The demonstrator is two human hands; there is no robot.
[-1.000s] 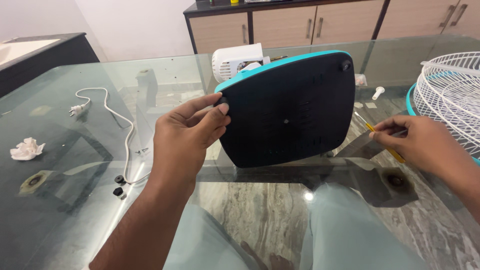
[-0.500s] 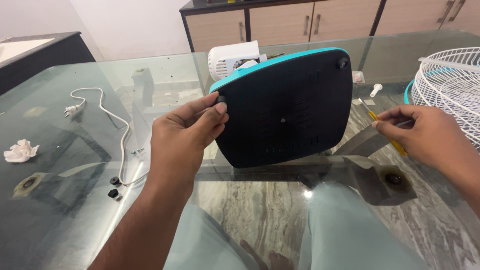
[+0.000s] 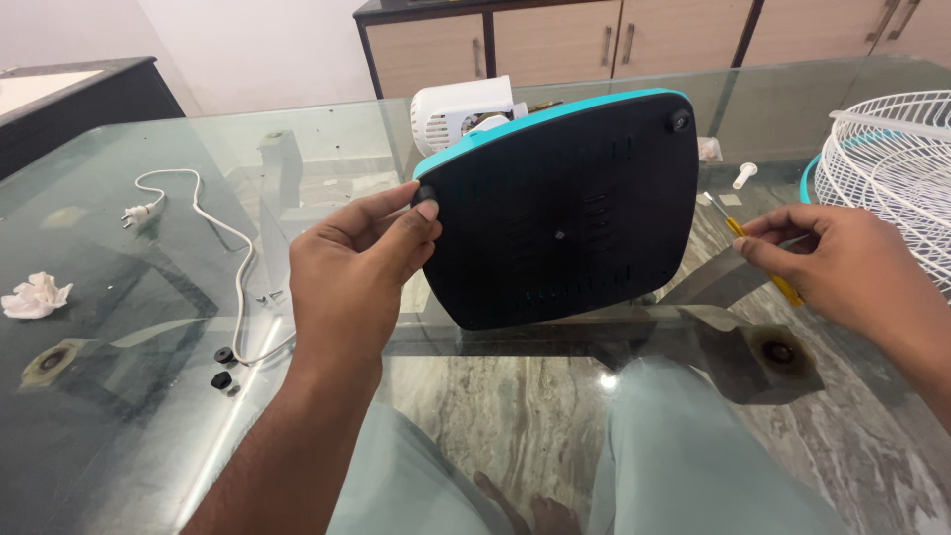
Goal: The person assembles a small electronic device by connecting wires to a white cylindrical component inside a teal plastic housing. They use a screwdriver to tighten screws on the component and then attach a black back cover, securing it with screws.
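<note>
The white wire fan guard [image 3: 892, 168] runs off the right edge. The black fan base [image 3: 560, 213] hides most of the white motor housing [image 3: 458, 114]. The right hand [image 3: 842, 263] covers part of the yellow screwdriver [image 3: 758, 263].

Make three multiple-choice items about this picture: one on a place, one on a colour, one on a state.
1. Where does the white power cord lie?
A. left of the fan base
B. inside the grille
C. on the cabinet

2. What colour is the rim of the fan base?
A. red
B. turquoise
C. yellow

3. How does the fan base stand?
A. flat, underside down
B. tipped up, dark underside toward the camera
C. hanging from the wall

Answers: 1 A, it curls on the glass table at left. 2 B, the upper edge shows it. 3 B, the left hand holds its edge.
</note>
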